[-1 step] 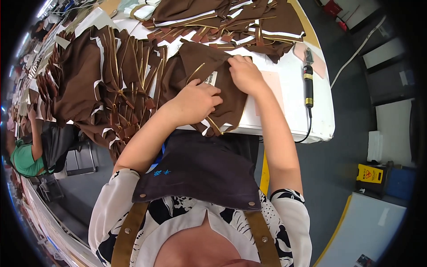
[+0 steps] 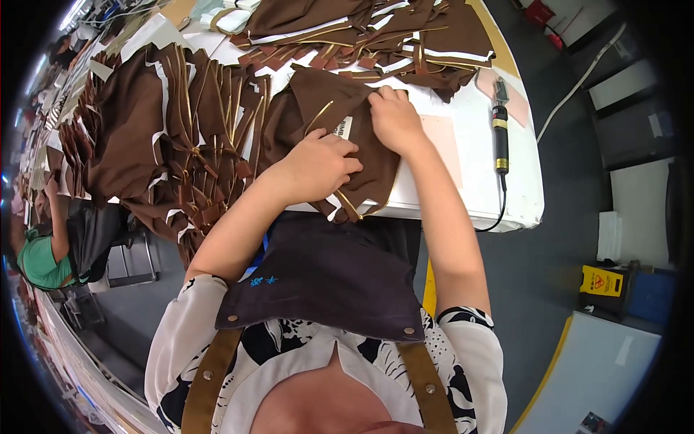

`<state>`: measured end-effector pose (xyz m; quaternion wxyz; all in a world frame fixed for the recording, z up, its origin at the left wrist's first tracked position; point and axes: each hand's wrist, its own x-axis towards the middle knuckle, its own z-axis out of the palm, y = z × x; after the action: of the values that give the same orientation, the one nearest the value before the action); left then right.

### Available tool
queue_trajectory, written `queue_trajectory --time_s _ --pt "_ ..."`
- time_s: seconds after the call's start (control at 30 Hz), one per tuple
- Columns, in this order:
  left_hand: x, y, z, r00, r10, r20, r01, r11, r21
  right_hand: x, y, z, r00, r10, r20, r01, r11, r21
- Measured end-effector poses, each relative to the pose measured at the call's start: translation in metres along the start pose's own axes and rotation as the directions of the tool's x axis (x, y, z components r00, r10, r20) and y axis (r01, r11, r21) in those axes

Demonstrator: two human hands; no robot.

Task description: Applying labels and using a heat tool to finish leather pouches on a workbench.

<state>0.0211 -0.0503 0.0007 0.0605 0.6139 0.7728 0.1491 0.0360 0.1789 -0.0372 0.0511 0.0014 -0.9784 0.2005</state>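
A brown fabric piece [image 2: 372, 170] with gold zipper lengths and a white printed label [image 2: 345, 127] lies in front of me at the table's near edge. My left hand [image 2: 322, 165] rests on it just below the label, its fingers spread and slightly bent over the cloth. At the far right edge of the same piece, my right hand [image 2: 394, 119] is closed with its fingertips on the cloth. The folds under both palms are hidden. To the left stands a thick stack of brown fabric pieces [image 2: 123, 141], with gold zippers and white strips along their edges.
More brown zippered pieces [image 2: 311, 18] lie across the far side of the white table [image 2: 517, 199]. A corded black hand tool [image 2: 501, 137] with a metal tip lies on the right, near pale pink sheets [image 2: 441, 137]. A person in green [image 2: 43, 253] sits at far left.
My right hand has shifted very slightly left with the edge of the brown fabric piece. My left hand has stayed in place.
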Motion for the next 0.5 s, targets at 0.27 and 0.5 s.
queue_trajectory --time_s 0.27,0.5 --pt "0.01 -0.006 -0.009 0.992 0.012 -0.122 -0.012 1.0 0.005 0.023 -0.007 0.004 0.96 0.153 -0.235 -0.194 0.967 -0.167" --pt "-0.007 -0.012 0.01 0.983 -0.161 -0.093 0.15 0.982 -0.115 -0.06 -0.011 -0.046 0.898 0.109 -0.426 -0.158 0.984 -0.082"
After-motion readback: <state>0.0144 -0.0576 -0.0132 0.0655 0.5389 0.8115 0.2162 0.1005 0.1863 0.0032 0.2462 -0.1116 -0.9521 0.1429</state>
